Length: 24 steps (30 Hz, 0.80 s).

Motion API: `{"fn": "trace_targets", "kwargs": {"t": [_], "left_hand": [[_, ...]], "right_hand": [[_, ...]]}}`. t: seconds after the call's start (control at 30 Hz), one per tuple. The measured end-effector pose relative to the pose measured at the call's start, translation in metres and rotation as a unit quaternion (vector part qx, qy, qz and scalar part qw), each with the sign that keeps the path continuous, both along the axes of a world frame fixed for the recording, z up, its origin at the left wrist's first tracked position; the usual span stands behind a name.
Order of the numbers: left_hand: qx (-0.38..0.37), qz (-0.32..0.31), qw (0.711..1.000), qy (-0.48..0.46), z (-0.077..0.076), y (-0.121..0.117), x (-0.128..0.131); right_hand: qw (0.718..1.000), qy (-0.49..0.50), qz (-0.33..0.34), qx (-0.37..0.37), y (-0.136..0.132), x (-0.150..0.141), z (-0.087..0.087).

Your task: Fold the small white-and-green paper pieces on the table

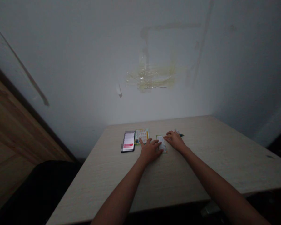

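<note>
A small printed card with a green edge lies on the table between my hands. My left hand is spread flat, its fingertips pressing on the card's left side while the thumb reaches a calendar-like printed sheet. At the card's upper right edge, my right hand has its fingers drawn together in a pinch, touching that edge. Just beyond the right hand lies a slim, pen-like object with a dark green tip, partly hidden by the hand.
A phone with its screen lit lies left of the printed sheet. The pale wooden table meets a white wall bearing yellowed tape. Something black stands at the table's left, near a wooden panel.
</note>
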<state>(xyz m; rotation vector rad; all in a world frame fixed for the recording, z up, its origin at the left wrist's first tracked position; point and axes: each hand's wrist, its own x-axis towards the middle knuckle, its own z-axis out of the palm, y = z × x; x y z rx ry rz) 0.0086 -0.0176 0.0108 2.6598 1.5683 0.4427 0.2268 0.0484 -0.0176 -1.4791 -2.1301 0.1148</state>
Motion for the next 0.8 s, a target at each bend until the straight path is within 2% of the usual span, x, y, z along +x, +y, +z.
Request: {"fn": "trace_targets", "kwargs": {"t": [0.53, 0.67, 0.8], "left_hand": [[-0.006, -0.014, 1.0, -0.01, 0.002, 0.0, 0.002], [0.001, -0.012, 1.0, -0.004, 0.001, -0.002, 0.002], [0.013, -0.014, 1.0, -0.002, 0.0, -0.003, 0.002]], "right_hand": [[0.996, -0.055, -0.069, 0.011, -0.011, -0.015, 0.005], [0.998, -0.042, -0.045, 0.012, -0.009, -0.011, 0.002], [1.0, 0.02, 0.003, 0.017, -0.006, -0.002, 0.0]]}}
